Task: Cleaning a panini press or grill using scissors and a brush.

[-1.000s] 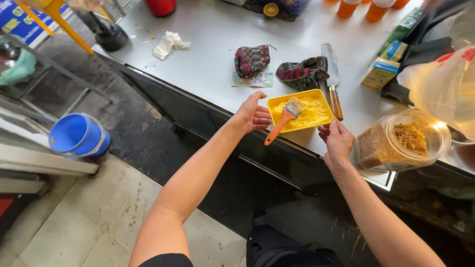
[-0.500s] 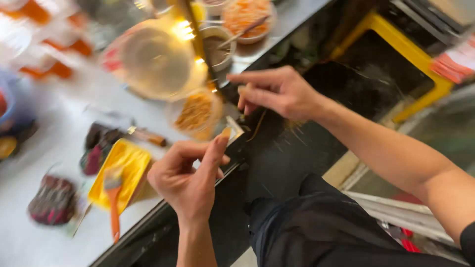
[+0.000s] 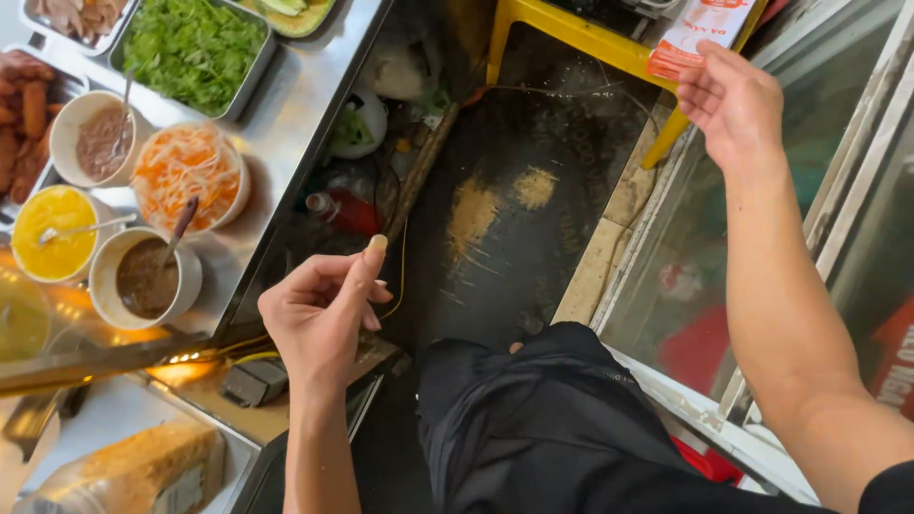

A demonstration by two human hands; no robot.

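Note:
My right hand (image 3: 728,105) is stretched out to the upper right, with thumb and fingers closed on the lower edge of a red and white paper packet (image 3: 698,33) that lies over a yellow stool (image 3: 571,29). My left hand (image 3: 324,309) hovers beside the edge of the steel counter (image 3: 286,124). It holds nothing; its fingers are loosely curled and its thumb is raised. The nearest things to it are a bowl of brown paste (image 3: 148,276) with a spoon and a small dark block (image 3: 249,381) on the counter's lower ledge.
On the counter stand a bowl of shredded carrot and radish (image 3: 186,171), a bowl of yellow sauce (image 3: 57,233), a tray of green herbs (image 3: 190,43) and sausages (image 3: 24,114). A clear jar of tan floss (image 3: 133,471) lies at the bottom left. A glass cabinet (image 3: 857,190) runs along the right, with dark floor (image 3: 505,219) between.
The view has swung right, away from the yellow tray and brush. My right hand has reached up to the paper packet. My left hand has left the tray and hangs free.

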